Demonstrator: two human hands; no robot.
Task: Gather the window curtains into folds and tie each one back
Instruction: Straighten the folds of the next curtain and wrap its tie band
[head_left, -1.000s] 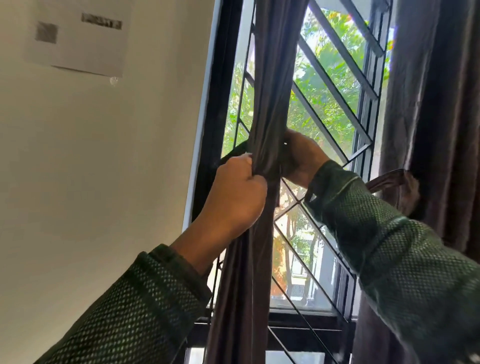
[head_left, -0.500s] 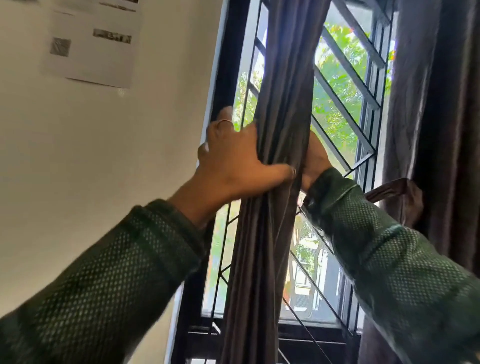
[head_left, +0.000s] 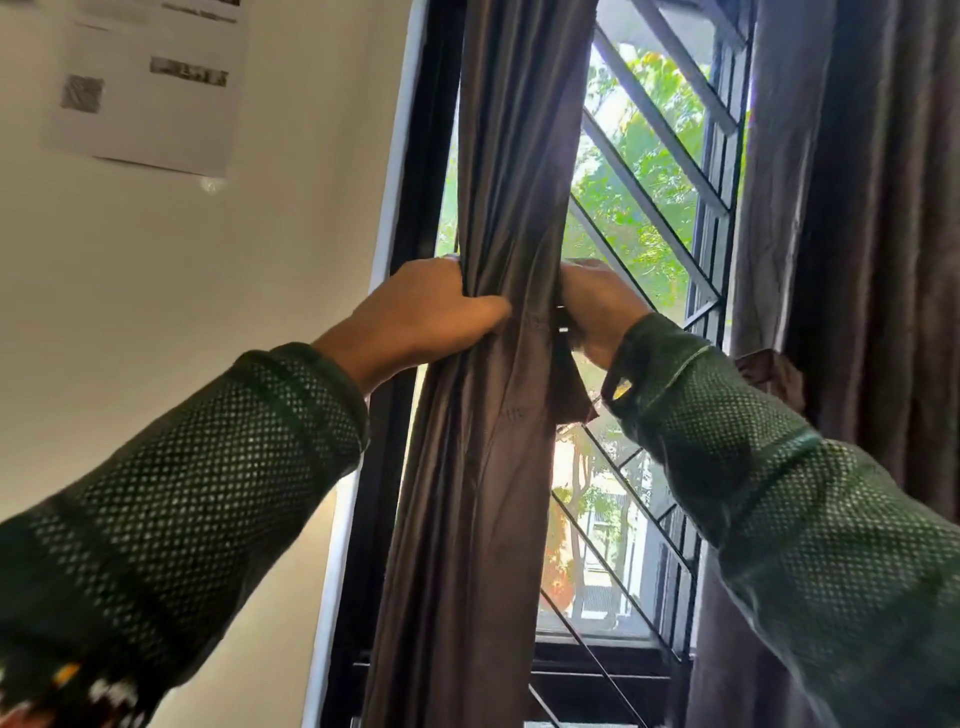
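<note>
Head view: two curtains; left hand (head_left: 415, 306) and right hand (head_left: 597, 306) each grip the gathered curtain (head_left: 493, 467).

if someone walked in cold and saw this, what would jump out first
The bunched dark curtain hanging down the middle of the frame, squeezed from both sides: the left hand grips its left edge and the right hand reaches round behind its right edge. Behind it, bright green trees show through the black window grille, and a second dark curtain hangs at far right.
</note>
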